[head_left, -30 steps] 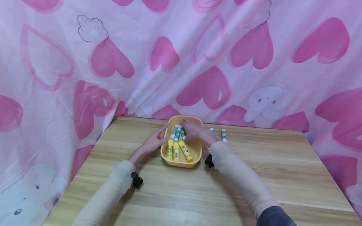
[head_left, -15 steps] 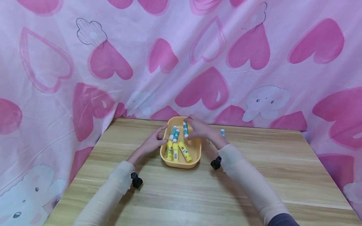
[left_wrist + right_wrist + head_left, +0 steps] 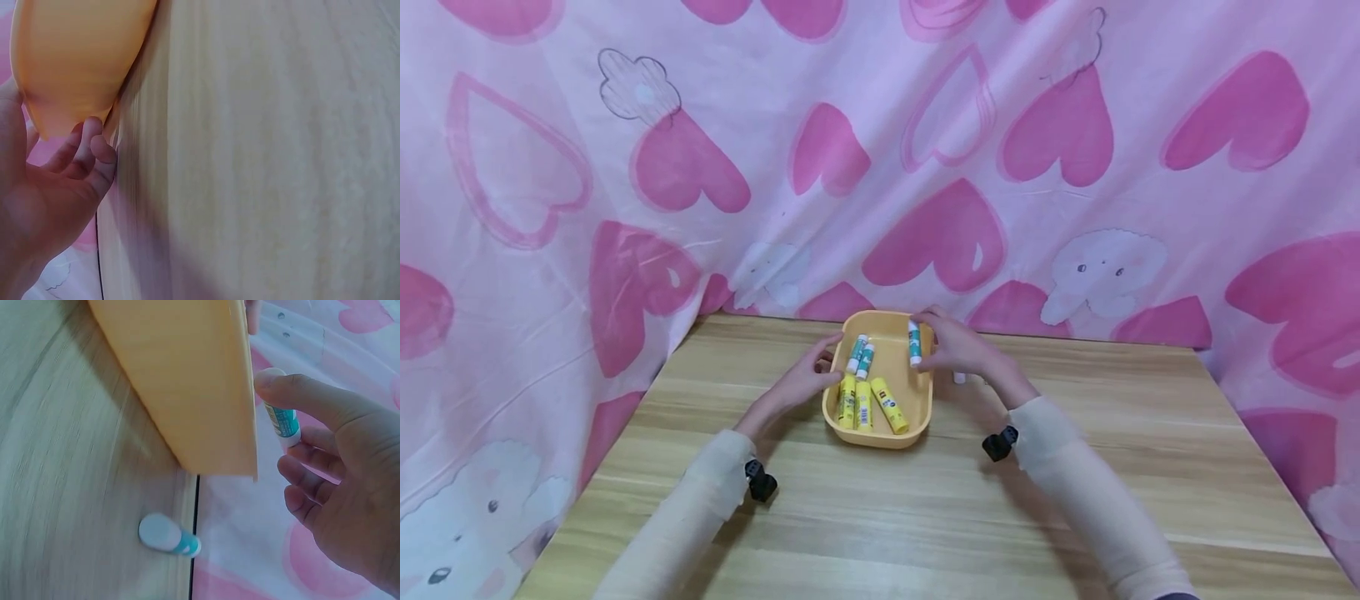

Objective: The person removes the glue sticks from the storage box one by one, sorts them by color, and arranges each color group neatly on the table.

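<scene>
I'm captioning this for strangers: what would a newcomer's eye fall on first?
Probably the pink heart-printed fabric backdrop behind the wooden table. Next, the rounded orange tray, with three yellow cylindrical tubes in its near end. Above its right rim, the right hand holds a green-and-white tube.

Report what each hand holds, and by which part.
The right hand pinches a green-labelled stick by its two white ends. The left hand touches the side of the tray; whether it grips cannot be told.

Orange tray partly beyond the left wrist view's top edge
</scene>
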{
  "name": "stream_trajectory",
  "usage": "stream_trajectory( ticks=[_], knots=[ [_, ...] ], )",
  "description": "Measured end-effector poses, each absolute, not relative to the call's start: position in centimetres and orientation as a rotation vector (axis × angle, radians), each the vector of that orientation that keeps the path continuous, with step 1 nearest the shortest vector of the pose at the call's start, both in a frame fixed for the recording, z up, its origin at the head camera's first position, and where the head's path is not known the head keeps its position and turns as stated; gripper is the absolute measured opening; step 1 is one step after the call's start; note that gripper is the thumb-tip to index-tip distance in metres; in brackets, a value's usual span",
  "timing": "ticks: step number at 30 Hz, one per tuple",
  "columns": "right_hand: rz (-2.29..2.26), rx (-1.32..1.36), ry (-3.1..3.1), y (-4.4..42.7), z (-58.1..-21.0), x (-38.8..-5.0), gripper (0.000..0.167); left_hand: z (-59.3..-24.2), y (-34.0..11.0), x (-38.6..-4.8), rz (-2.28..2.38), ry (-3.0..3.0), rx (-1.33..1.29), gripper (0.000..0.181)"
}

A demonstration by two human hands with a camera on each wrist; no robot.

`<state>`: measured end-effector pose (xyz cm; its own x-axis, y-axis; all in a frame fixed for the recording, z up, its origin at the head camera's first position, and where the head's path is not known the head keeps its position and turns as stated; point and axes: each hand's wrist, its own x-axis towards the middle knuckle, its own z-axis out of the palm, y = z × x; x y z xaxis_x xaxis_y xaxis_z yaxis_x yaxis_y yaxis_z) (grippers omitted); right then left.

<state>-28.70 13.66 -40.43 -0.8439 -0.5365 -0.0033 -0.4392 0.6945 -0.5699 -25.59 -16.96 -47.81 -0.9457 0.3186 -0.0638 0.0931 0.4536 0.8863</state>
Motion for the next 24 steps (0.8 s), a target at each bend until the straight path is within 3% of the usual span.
stream_trajectory(
  ticks=[20,24],
  knots=[
    [-0.941,-0.793,2.789,20.3,-41.5,-28.4,0.084,-48.5,-16.9,-25.7,1.540,2.438,0.344,0.078],
    [-0.942,-0.746,2.796,21.7,-41.5,-28.1,0.086,-47.3,-16.8,-25.3,1.524,2.411,0.334,0.078]
  ],
)
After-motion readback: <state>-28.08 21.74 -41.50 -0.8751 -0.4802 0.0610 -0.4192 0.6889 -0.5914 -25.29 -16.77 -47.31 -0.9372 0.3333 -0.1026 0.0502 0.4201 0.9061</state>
